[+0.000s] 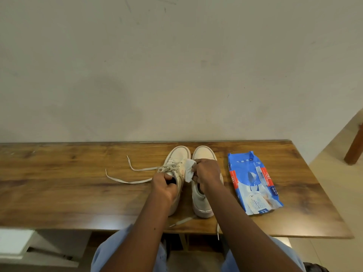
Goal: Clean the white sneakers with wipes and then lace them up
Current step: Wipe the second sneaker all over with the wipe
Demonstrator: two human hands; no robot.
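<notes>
Two white sneakers are sitting side by side on the brown wooden worktop, with their toes pointing at the wall.

The left hand is holding the left sneaker at its opening. Its fingers are curling over the rim of the opening and gripping it.

The right hand is holding a small white wipe. Its fingers are bunching up and pinching the wipe. The wipe is touching the side of the left sneaker, up near the laces. This hand is hanging over the middle of the right sneaker and hiding part of it.

The laces of the left sneaker are lying loose. Their two long ends are trailing off to the left across the worktop.

Another lace is lying near the front edge of the worktop, just beside the heels. One end is hanging over the edge.

A blue pack of wipes is lying flat on the worktop, to the right of the right sneaker and not touching it.

Light blue sleeves are showing at the bottom.
</notes>
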